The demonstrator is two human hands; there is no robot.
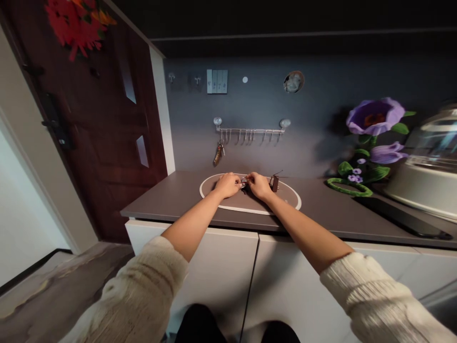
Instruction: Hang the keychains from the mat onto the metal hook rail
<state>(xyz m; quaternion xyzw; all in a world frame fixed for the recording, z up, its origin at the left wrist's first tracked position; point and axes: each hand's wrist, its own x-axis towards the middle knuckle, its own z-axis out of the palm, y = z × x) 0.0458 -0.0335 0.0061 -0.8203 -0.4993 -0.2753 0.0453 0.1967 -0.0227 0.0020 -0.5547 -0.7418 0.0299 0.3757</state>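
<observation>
My left hand (pixel 227 185) and my right hand (pixel 260 186) are close together over the countertop, inside a white oval outline (pixel 246 210). The fingers of both are pinched around small shiny metal bits (pixel 244 182) between them, too small to name. They could be keys, but I cannot tell. Just right of my right hand is a small dark brown item (pixel 275 184) with a thin strand sticking up from it. My fingers hide part of what lies beneath them.
On the wall, a clear hook rail (pixel 252 130) carries a bunch of keys (pixel 218 153) at its left. To the right stand purple fabric flowers (pixel 374 118), a flat black slab (pixel 400 216) and a domed appliance (pixel 424 181). A dark red door (pixel 103 119) is at left.
</observation>
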